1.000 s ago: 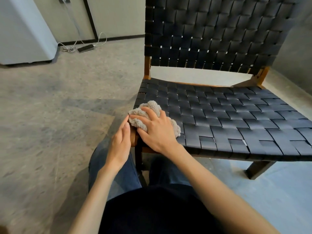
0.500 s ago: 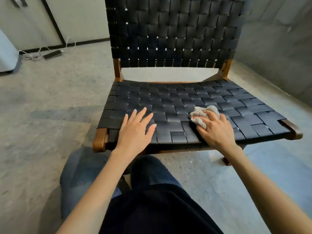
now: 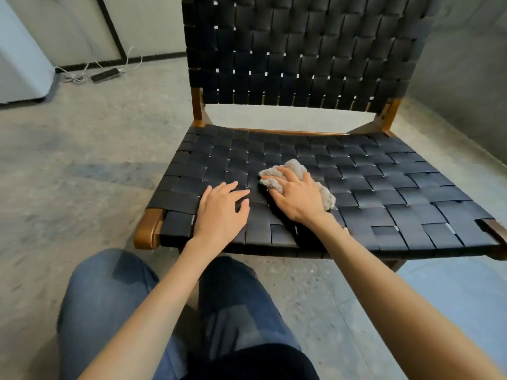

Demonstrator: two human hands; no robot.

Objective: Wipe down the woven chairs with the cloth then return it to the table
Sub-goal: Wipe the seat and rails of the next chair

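Right hand [image 3: 299, 197], clutching the cloth [image 3: 296, 168], swipes back toward the flat, spread left hand [image 3: 219, 212]; seat [image 3: 384, 187] wiping goes on.

Your chair [image 3: 356, 193] is woven from black straps in a plain over-and-under checker, on seat and back alike, with tiny pale glints at some crossings. Its frame [image 3: 148, 229] is warm mid-brown wood. The cloth [image 3: 295, 168] is a greyish beige. The floor [image 3: 82, 160] is mottled grey with fine dark speckles. Your jeans [image 3: 104, 297] are faded blue, your top [image 3: 255, 363] black. The cabinet [image 3: 19, 64] is white, the wall [image 3: 148, 23] off-white edged in black, the cables [image 3: 74, 76] white, the power strip [image 3: 105, 75] black.
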